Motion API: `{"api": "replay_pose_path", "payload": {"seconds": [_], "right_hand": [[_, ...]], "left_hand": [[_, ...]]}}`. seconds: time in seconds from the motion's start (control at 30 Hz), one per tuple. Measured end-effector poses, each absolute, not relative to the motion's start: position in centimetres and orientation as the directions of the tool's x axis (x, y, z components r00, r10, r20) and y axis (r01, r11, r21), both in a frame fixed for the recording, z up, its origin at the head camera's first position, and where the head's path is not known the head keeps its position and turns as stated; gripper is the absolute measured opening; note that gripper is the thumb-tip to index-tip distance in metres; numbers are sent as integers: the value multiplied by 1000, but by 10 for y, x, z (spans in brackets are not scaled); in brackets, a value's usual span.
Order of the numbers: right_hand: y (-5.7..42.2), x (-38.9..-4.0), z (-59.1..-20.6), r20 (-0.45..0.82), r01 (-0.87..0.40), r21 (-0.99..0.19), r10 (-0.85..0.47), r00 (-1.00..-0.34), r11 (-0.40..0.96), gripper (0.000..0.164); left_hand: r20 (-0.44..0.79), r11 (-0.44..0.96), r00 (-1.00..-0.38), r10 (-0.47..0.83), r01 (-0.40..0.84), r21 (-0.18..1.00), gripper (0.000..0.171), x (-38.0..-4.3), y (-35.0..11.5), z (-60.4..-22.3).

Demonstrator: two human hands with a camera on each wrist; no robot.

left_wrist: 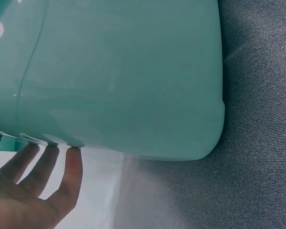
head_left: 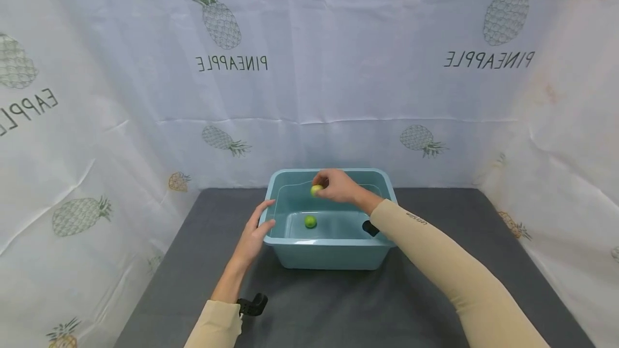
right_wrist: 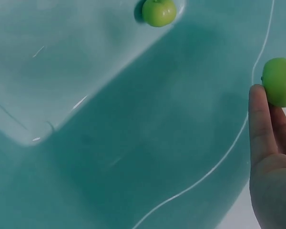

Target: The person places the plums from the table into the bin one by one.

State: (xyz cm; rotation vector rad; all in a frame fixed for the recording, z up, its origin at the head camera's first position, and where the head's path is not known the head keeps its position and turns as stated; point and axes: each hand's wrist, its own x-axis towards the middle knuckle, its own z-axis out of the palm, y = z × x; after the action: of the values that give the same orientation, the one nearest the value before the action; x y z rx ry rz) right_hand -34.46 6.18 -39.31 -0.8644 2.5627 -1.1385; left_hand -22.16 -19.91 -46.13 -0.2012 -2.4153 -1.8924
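Observation:
My right hand (head_left: 340,186) is over the back part of a blue-green plastic basin (head_left: 333,256) and pinches a small round green fruit (head_left: 316,190) between thumb and fingers. In the right wrist view that fruit (right_wrist: 279,82) is at the right edge, held above the basin's inside. A second green fruit (head_left: 310,222) lies on the basin floor, left of the middle. My left hand (head_left: 251,238) grips the basin's left rim. The left wrist view shows its fingertips (left_wrist: 74,160) against the outside wall under the rim; the thumb is hidden there.
The basin stands on a dark grey cloth-covered table (head_left: 309,310). Behind it and at both sides hang white curtains (head_left: 333,90) printed with pineapples. A black wrist camera (head_left: 253,304) is strapped to the left wrist, another (head_left: 371,228) to the right.

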Motion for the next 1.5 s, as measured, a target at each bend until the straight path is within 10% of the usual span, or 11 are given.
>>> {"api": "replay_pose_path", "payload": {"seconds": [0.9, 1.5], "right_hand": [[61, -351, -408, 3, -411, -695, -570, -822, 590, 35], [99, -323, -325, 171, -480, -748, -565, -807, 459, 22]], "left_hand": [[123, 221, -991, 59, 133, 966, 47, -220, -197, -465], [99, 227, -994, 42, 106, 968, 47, -221, -197, -459]]}}
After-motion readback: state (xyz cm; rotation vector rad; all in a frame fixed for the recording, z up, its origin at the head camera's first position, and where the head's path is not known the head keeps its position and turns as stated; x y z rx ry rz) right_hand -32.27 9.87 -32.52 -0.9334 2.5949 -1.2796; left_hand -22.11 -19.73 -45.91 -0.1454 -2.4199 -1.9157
